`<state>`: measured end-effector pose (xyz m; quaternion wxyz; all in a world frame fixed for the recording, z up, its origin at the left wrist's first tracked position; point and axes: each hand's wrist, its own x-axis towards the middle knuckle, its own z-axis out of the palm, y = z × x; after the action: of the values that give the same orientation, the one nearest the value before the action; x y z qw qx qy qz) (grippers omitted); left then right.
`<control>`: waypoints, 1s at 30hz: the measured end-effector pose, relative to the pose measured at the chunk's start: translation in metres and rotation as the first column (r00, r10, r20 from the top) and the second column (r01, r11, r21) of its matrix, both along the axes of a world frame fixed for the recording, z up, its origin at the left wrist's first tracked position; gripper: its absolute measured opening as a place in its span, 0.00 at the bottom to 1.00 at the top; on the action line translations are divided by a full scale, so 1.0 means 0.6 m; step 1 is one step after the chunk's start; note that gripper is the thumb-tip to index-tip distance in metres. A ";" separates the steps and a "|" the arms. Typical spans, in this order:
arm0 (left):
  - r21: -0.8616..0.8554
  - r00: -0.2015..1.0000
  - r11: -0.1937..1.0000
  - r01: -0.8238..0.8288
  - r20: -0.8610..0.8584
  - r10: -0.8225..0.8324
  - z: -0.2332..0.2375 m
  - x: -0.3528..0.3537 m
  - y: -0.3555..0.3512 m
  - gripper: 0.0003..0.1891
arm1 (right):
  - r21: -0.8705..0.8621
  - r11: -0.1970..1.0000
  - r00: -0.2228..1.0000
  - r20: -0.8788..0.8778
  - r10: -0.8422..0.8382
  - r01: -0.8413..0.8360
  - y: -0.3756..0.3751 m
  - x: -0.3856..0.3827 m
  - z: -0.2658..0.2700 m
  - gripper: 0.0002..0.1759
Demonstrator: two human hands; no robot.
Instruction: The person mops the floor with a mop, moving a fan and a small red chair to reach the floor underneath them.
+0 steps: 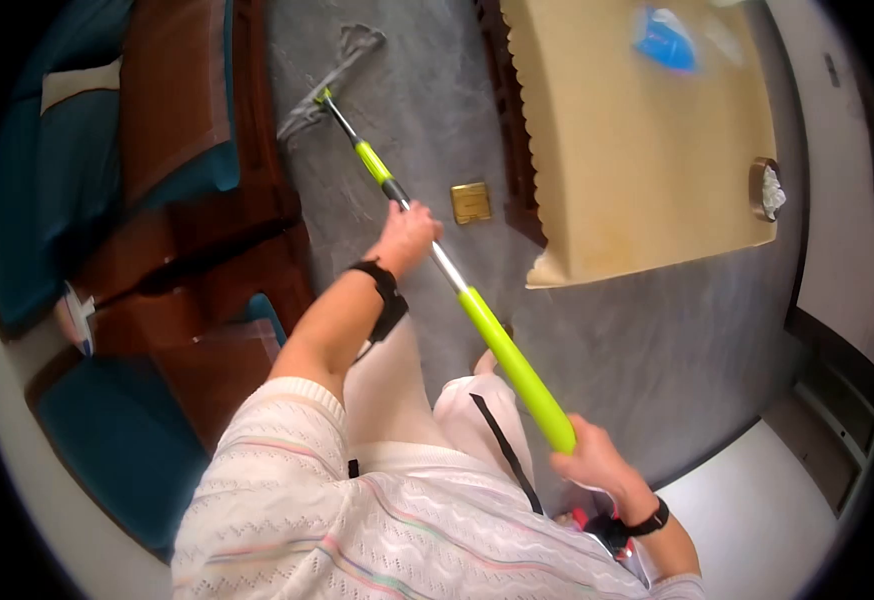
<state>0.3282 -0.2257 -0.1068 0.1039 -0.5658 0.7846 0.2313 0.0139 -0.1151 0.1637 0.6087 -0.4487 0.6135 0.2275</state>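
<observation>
A flat mop point(517, 365) with a lime-green and silver pole runs diagonally across the view. My left hand point(406, 238) is closed round the silver part of the pole, just below its dark collar. Lower down, my right hand point(591, 456) grips the end of the green handle. The grey mop head point(335, 80) lies on the grey floor point(422, 95), beside the wooden sofa. Both wrists wear black straps.
To the left stands a dark wooden sofa point(187, 235) with teal cushions point(122, 440). On the right is a table with a beige cloth point(647, 170), bearing a blue bag point(667, 42) and a tissue box point(762, 190). A brass floor plate point(471, 203) lies between them.
</observation>
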 end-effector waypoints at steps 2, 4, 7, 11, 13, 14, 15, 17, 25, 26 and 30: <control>0.060 1.000 0.998 0.016 -0.023 -0.015 0.020 -0.098 0.068 0.07 | 0.012 1.000 0.999 -0.047 0.023 -0.022 0.065 -0.093 0.019 0.26; 0.118 0.999 0.993 0.005 -0.050 0.001 0.034 -0.206 0.128 0.07 | 0.023 0.999 0.994 -0.095 0.044 -0.042 0.130 -0.191 0.038 0.26; 0.116 0.994 0.991 0.062 -0.093 -0.052 0.076 -0.353 0.227 0.08 | 0.003 0.999 0.989 -0.140 0.045 -0.044 0.215 -0.324 0.082 0.27; 0.027 0.968 0.997 0.066 -0.243 -0.057 0.049 -0.488 0.357 0.05 | 0.069 0.988 0.969 -0.196 0.149 -0.138 0.285 -0.437 0.139 0.25; 0.056 0.967 0.997 0.058 -0.252 -0.042 0.051 -0.520 0.428 0.06 | 0.201 0.969 0.927 -0.314 0.205 -0.146 0.272 -0.398 0.199 0.24; 0.086 0.953 0.995 0.046 -0.303 -0.018 0.068 -0.516 0.450 0.07 | 0.247 0.961 0.919 -0.334 0.208 -0.127 0.274 -0.397 0.217 0.23; 0.173 0.949 0.983 0.057 -0.316 0.001 0.097 -0.505 0.462 0.08 | 0.247 0.960 0.913 -0.349 0.212 -0.128 0.284 -0.390 0.234 0.23; 0.234 0.937 0.972 0.037 -0.346 0.048 0.121 -0.490 0.478 0.11 | 0.267 0.951 0.917 -0.319 0.240 -0.156 0.286 -0.385 0.250 0.21; 0.195 0.966 0.970 -0.143 -0.185 0.180 0.040 -0.339 0.465 0.09 | 0.074 0.937 0.930 -0.116 0.349 -0.343 0.297 -0.294 0.085 0.21; 0.175 0.973 0.968 -0.180 -0.112 0.201 0.014 -0.315 0.465 0.09 | 0.016 0.926 0.924 -0.064 0.377 -0.377 0.303 -0.285 0.052 0.22; 0.142 0.966 0.956 -0.257 0.014 0.258 -0.037 -0.247 0.467 0.10 | -0.127 0.917 0.923 0.022 0.384 -0.378 0.338 -0.256 -0.047 0.24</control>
<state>0.1802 0.0545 -0.1292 0.1112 -0.6537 0.6859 0.2997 -0.1395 0.0877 0.1354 0.5387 -0.6005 0.5127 0.2939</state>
